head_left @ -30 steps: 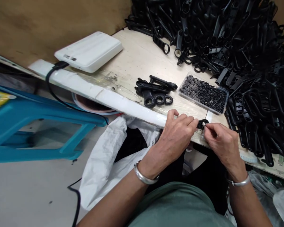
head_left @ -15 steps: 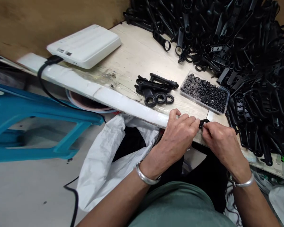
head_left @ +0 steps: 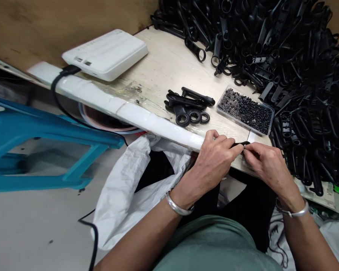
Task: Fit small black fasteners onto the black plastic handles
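My left hand (head_left: 214, 156) is closed on a black plastic part (head_left: 241, 143) at the table's front edge; most of the part is hidden under the fingers. Thumb and forefinger of my right hand (head_left: 267, 160) are pinched together at the part's right end, and whatever they hold is too small to make out. Just beyond the hands sits a clear plastic box (head_left: 237, 119) full of tiny dark pieces that look like screws. To its left lies a small group of black ring-ended plastic parts (head_left: 189, 107).
A large heap of black plastic parts (head_left: 271, 45) covers the back and right of the table. At the left stands a white box-shaped device (head_left: 107, 54) with a black cable. Below the padded edge are a white sack (head_left: 121, 203) and a blue stool (head_left: 45, 146).
The black part between my hands has turned and now shows as a thin, flat strip. My left fingertips reach slightly further right, and the right hand has shifted slightly. The view has moved a little.
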`<action>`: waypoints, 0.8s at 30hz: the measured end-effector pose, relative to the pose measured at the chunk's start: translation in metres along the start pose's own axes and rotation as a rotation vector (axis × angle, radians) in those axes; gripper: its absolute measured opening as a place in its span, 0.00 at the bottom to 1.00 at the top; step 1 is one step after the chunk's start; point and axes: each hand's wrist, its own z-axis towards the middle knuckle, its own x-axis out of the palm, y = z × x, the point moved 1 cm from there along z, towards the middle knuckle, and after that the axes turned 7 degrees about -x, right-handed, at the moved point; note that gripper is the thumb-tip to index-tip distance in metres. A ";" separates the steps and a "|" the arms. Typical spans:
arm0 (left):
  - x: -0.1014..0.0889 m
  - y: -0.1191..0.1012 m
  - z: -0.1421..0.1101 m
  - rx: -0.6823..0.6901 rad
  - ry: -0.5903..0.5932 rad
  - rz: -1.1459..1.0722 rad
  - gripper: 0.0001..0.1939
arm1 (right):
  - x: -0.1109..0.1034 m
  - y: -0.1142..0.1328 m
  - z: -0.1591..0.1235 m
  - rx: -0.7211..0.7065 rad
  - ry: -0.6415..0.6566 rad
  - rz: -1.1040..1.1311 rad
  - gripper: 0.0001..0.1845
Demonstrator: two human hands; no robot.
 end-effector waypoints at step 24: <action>0.003 0.000 0.001 -0.018 -0.048 -0.042 0.09 | -0.002 0.010 0.013 0.097 0.087 -0.047 0.12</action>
